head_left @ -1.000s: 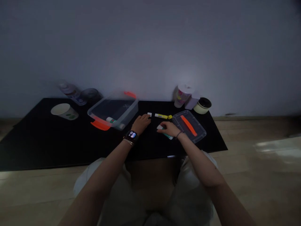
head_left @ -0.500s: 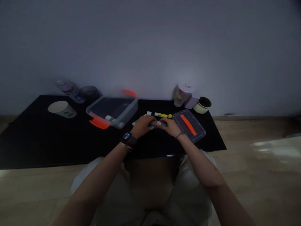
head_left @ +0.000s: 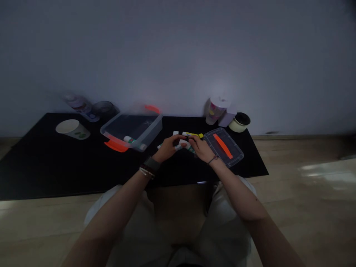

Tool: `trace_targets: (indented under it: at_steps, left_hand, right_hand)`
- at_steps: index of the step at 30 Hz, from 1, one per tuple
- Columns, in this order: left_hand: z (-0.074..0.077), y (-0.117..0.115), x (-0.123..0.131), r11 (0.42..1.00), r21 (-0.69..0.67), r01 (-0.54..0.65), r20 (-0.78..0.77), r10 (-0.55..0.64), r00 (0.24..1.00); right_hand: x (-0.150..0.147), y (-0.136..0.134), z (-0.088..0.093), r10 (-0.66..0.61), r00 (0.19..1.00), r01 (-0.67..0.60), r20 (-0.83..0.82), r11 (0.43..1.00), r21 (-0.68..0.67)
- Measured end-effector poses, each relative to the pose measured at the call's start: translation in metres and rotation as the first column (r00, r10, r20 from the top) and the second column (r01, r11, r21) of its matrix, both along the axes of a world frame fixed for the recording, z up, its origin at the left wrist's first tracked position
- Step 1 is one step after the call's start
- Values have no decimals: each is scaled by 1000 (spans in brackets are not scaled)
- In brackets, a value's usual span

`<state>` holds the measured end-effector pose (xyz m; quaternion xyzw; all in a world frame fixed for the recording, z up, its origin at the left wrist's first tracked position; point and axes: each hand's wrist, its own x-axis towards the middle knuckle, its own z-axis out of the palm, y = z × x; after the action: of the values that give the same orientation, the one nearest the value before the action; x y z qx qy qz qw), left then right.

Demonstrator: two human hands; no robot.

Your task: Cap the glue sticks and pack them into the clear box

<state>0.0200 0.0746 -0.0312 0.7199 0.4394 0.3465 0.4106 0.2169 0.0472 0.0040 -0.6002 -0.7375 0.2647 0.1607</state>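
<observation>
Above the table's middle, my right hand (head_left: 201, 149) is closed around a white-and-green glue stick (head_left: 188, 146), its white end pointing up and left. My left hand (head_left: 168, 147) pinches a small white piece (head_left: 178, 147) that looks like the cap, angled away from the tube. Fingers hide part of both pieces. Just beyond the hands lie a yellow-and-white stick (head_left: 191, 135) with a yellow cap and a white-ended tube (head_left: 175, 133). Another white tube end (head_left: 159, 146) shows beside my left hand.
Left of my hands, a clear plastic box (head_left: 151, 135) with orange latches contains a white-and-green tube (head_left: 130, 140). Its lid (head_left: 236, 158) lies at right. A paper cup (head_left: 73, 129), bottle (head_left: 80, 106), dark bowl (head_left: 104, 109), lidded cup (head_left: 215, 111) and cream pot (head_left: 237, 125) stand around.
The glue stick lay level between both hands; now its right part tilts, and the white piece in my left hand sits at an angle to it. My left wrist has turned.
</observation>
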Motion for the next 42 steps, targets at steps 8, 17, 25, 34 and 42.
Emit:
trace_targets:
  at_steps: [8,17,25,34,42]
  left_hand:
    - [3,-13,8,988,60,145,-145,-135,980]
    - [5,-12,9,996,-15,-93,88,94,992]
    - [9,-9,11,965,-204,-166,317,225,921]
    - [24,-15,15,897,-439,49,412,153,898]
    - [31,-18,23,911,-402,94,465,115,878]
  right_hand:
    - [-7,-9,4,52,978,-53,204,999,-4]
    - [-1,-3,-3,80,941,-136,-328,979,-151]
    - [-16,-12,-6,95,986,-126,-139,964,-234]
    - [-47,-36,11,134,887,-102,442,990,-95]
    - [-51,-37,17,88,857,-63,508,996,-66]
